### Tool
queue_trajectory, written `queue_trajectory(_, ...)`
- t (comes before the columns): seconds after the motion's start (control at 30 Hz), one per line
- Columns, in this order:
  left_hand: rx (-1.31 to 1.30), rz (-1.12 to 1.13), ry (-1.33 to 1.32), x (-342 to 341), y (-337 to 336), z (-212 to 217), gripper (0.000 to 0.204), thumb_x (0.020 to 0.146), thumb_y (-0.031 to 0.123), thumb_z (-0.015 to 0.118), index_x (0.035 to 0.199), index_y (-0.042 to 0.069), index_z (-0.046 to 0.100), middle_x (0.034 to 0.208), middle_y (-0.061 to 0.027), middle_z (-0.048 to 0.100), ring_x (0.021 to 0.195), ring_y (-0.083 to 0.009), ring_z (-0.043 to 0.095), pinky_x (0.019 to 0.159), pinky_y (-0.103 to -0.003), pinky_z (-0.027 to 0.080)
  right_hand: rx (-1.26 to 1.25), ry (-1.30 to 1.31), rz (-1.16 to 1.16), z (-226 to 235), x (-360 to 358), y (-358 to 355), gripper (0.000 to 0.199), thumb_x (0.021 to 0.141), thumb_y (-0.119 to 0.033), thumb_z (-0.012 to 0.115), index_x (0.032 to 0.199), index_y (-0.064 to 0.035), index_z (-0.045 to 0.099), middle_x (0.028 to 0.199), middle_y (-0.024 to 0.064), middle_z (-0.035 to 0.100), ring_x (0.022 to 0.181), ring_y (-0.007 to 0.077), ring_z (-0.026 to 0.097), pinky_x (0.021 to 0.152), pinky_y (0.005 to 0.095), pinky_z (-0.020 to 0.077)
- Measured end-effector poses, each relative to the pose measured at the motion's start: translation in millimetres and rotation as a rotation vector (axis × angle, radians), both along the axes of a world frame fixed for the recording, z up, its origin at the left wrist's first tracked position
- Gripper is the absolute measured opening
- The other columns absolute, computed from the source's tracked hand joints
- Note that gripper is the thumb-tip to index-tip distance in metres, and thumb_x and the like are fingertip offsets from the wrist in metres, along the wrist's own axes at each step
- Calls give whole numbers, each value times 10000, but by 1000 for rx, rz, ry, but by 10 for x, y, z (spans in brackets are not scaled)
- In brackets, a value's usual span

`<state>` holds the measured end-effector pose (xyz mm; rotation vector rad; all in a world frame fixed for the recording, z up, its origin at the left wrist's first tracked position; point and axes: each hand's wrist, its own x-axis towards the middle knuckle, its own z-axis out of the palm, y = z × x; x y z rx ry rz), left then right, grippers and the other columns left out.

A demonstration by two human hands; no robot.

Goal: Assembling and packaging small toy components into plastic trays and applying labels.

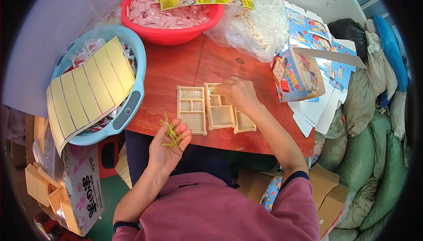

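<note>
Head view: the person's left hand (162, 153) lies loosely cupped, palm up, with thin yellow-green strips (172, 136) resting on it; ahead and rightward, the right hand (238, 93) is over the far end of the middle cream plastic compartment tray (221, 117), whose long axis runs forward. Whether its fingertips pinch anything is unclear.

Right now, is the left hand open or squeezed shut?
Open, loosely cupped: the left hand is turned palm up, and the thin green pieces lying in it show plainly.
</note>
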<state>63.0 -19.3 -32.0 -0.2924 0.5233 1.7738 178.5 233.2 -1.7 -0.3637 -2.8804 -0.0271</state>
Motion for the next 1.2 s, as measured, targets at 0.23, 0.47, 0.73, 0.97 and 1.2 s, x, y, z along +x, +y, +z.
queue_trajectory(0.23, 6, 1, -17, -13, -33, -1, 349, 961, 312, 429, 1122, 18, 524, 988, -128, 622, 899, -254, 634, 807, -352, 541, 21, -7, 29, 12, -21, 48, 131, 728, -155, 657, 846, -107, 687, 756, 38, 642, 727, 216, 607, 580, 349, 502)
queue_trajectory(0.47, -24, 9, 19, 10, -49, 37, 372, 956, 318, 445, 1128, -4, 514, 1004, -145, 613, 920, -263, 626, 822, -355, 532, -225, 183, 169, 65, -369, -295, 134, 777, -147, 646, 888, -75, 663, 766, 82, 630, 744, 267, 606, 617, 363, 500)
queue_trajectory(0.73, -69, 6, 51, -52, 30, 90, 382, 956, 327, 443, 1136, -4, 506, 1038, -148, 602, 944, -264, 615, 843, -356, 519, -258, 197, 181, 5, -452, -239, 140, 787, -65, 612, 919, -52, 659, 814, 112, 657, 743, 279, 635, 641, 350, 507)
queue_trajectory(0.97, -6, -13, -51, 34, 197, 159, 316, 962, 327, 418, 1069, 59, 545, 1002, -85, 618, 922, -221, 614, 790, -372, 535, -500, 283, 277, 533, -268, -1019, 172, 770, -142, 655, 934, -96, 683, 796, 83, 656, 734, 248, 632, 645, 351, 500)
queue_trajectory(1.2, 51, 14, -55, -92, 171, 760, 319, 966, 321, 411, 1041, 48, 558, 987, -87, 637, 905, -232, 638, 792, -340, 543, -814, 437, 177, 826, -121, -1035, 161, 798, -36, 644, 955, -7, 667, 878, 64, 682, 828, 176, 631, 717, 274, 480)
